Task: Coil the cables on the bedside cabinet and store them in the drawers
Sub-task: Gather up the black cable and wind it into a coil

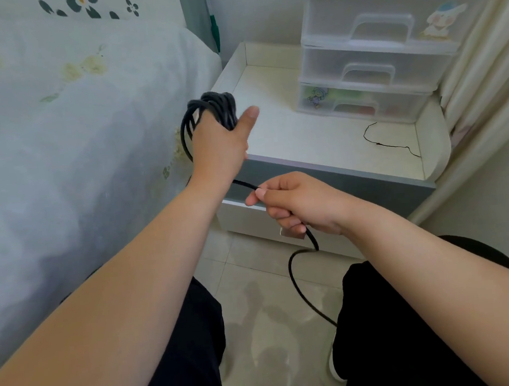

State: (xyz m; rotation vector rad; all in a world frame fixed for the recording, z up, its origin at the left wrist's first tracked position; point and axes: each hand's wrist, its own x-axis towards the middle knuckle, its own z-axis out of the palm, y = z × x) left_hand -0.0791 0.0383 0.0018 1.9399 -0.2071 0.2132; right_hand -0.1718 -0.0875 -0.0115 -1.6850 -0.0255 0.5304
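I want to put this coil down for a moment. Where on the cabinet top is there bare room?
The cabinet top is bare from its left rim to the drawer unit and along the front edge beside your left hand. The front right part is taken by a thin black wire. The drawer unit fills the back right corner.

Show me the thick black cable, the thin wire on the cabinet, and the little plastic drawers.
thick black cable (210, 108): head view, coiled loops.
thin wire (392, 146): head view, middle stretch.
plastic drawers (368, 74): head view, middle drawer's handle.
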